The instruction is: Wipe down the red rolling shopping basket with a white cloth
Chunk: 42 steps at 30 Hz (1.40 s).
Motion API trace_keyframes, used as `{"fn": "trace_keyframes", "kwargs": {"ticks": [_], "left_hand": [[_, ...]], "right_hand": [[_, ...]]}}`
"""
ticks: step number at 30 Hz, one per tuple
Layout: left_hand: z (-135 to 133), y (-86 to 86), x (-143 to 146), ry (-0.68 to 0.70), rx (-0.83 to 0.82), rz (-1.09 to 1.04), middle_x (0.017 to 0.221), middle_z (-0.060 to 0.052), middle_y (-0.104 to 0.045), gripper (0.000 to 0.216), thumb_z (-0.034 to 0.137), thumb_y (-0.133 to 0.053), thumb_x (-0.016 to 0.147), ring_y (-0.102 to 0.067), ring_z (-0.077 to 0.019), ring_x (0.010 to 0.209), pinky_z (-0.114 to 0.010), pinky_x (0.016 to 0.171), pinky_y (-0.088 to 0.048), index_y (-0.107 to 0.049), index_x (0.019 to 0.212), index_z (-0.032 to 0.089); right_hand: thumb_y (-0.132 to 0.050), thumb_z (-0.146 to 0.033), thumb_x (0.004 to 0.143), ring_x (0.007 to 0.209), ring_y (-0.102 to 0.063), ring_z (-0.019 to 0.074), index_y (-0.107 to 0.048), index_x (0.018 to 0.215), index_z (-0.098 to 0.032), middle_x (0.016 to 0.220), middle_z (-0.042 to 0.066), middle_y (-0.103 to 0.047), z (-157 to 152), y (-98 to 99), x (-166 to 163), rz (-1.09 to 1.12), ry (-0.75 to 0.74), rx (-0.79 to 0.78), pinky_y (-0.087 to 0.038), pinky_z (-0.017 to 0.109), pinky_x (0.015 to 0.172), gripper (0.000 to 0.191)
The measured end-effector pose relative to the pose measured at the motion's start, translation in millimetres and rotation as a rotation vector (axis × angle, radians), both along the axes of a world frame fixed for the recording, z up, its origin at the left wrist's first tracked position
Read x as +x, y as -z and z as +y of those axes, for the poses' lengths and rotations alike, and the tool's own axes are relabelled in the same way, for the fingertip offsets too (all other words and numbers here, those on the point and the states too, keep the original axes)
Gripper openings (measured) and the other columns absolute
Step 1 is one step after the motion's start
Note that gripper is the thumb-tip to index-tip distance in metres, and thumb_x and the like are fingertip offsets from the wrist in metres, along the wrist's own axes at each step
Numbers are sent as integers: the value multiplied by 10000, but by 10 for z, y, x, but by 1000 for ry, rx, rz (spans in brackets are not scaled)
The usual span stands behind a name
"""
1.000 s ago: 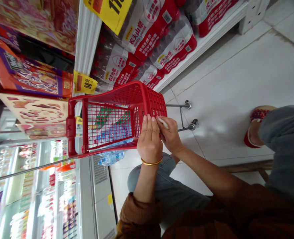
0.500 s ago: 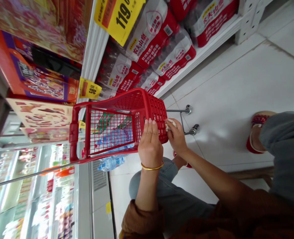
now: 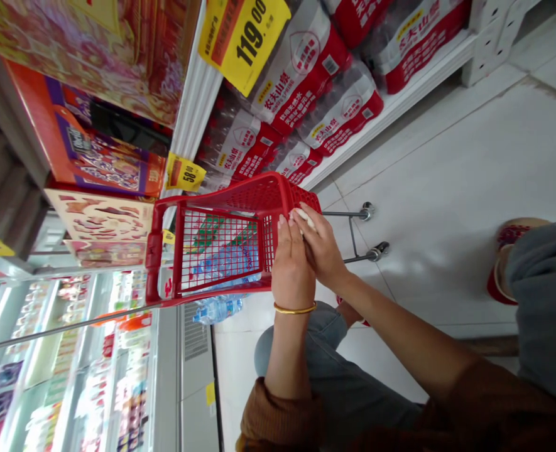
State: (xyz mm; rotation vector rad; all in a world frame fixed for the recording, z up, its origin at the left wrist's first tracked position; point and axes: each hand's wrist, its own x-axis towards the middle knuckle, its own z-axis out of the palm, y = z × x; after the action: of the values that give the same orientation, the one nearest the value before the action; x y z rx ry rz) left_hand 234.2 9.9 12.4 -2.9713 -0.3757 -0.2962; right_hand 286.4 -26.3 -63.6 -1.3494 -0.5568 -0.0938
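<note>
A red plastic shopping-cart basket [image 3: 240, 198] stands tipped in front of me, with water bottles [image 3: 225, 260] visible through its mesh. My left hand [image 3: 291, 267], with a gold bangle at the wrist, has its fingers together on the basket's near corner and holds it. My right hand [image 3: 322, 248] lies partly over the left and is closed on a small white cloth [image 3: 305, 217], which it presses against the basket's top rim.
Packs of bottled water [image 3: 306, 81] with red labels fill the low shelf. Gift boxes [image 3: 103, 157] and yellow price tags [image 3: 242, 37] sit beside them. The cart's metal wheels [image 3: 372, 232] rest on white floor tiles [image 3: 447, 169]. A refrigerated case [image 3: 70, 364] is nearby. Another person's foot [image 3: 506, 263] is at right.
My right hand has slid the white cloth from the basket's outer side up onto its rim, next to my left fingers. My left hand has kept its hold.
</note>
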Motion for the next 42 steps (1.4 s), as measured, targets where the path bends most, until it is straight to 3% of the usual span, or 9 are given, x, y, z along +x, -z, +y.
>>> {"fn": "trace_keyframes", "kwargs": {"ticks": [9, 15, 23, 27, 33, 42], "left_hand": [[69, -42, -35, 41, 126, -7, 1382, -254, -514, 489, -19, -376, 876, -444, -255, 1343, -377, 1069, -465, -467, 1353, 37], [117, -46, -83, 67, 104, -11, 1419, -205, -492, 550, -26, -389, 865, -442, -234, 1345, -380, 1063, -470, -430, 1398, 104], [223, -97, -201, 177, 54, -21, 1432, -192, -472, 608, -35, -370, 858, -445, -208, 1341, -358, 1061, -467, -383, 1441, 137], [263, -142, -266, 217, 15, -26, 1416, -196, -489, 602, -43, -364, 866, -434, -194, 1346, -343, 1068, -459, -384, 1441, 135], [281, -175, -354, 234, -38, -43, 1431, -172, -476, 612, -31, -377, 876, -440, -199, 1339, -346, 1058, -472, -359, 1456, 164], [271, -113, -383, 215, 6, -54, 1418, -189, -493, 587, -22, -367, 889, -442, -204, 1344, -372, 1056, -480, -364, 1452, 147]], "right_hand": [[-419, -324, 985, 1211, -524, 266, -482, 1380, -249, 1317, 114, -565, 96, 274, -94, -45, 15, -95, -444, 476, 1022, 407], [-410, -309, 985, 1200, -532, 270, -517, 1351, -237, 1301, 126, -571, 137, 400, -118, -36, 30, -80, -444, 469, 1014, 388], [-349, -246, 969, 1214, -502, 269, -495, 1369, -264, 1312, 109, -527, 169, 859, -234, 155, -5, -73, -428, 517, 1032, 427], [-347, -209, 950, 1243, -472, 258, -486, 1377, -229, 1323, 132, -486, 186, 967, -332, 247, -24, -96, -405, 504, 1066, 450], [-360, -185, 936, 1212, -490, 253, -524, 1334, -214, 1271, 131, -507, 200, 785, -420, 283, -6, -113, -420, 492, 1055, 432], [-345, -276, 994, 1207, -521, 221, -529, 1328, -260, 1280, 112, -520, 141, 97, -351, 200, 26, 14, -446, 430, 1051, 382]]}}
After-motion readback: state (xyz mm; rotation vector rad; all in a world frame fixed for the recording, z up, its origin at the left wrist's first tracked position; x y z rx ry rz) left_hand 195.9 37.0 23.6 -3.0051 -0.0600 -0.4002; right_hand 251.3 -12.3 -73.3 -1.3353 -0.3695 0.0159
